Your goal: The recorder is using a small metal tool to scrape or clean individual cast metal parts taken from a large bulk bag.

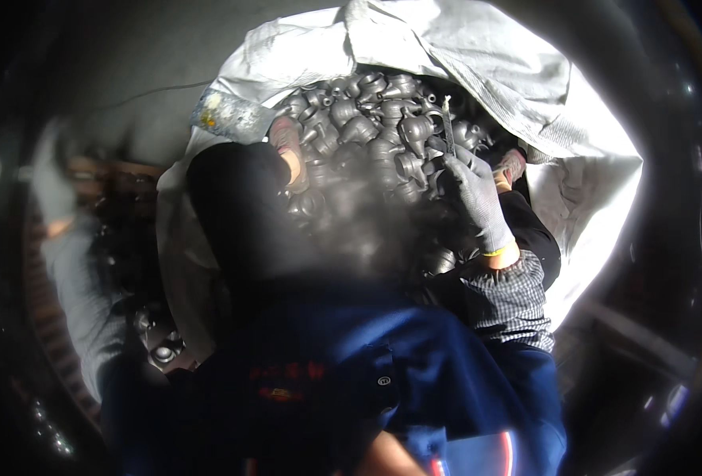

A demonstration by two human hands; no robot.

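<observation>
My right hand point(478, 194), in a grey knit glove with a yellow cuff edge, is closed around a slim metal rod point(449, 135). The rod points upward and away, its tip pale and rough. It is held over a heap of dark grey metal castings point(359, 131), rounded and hollow like pipe fittings, in a large white woven bag point(597, 182). Far to the left, outside the bag, is my left hand point(51, 178); it wears a pale glove. Motion blur and shadow smear its fingers, and nothing held can be made out.
My shoes point(287, 147) and black trouser legs point(236, 198) reach into the bag beside the castings. A stained grey plate-like piece point(232, 117) lies at the bag's left rim. Brown slats point(121, 186) and more metal parts point(163, 349) are at the left, in shadow.
</observation>
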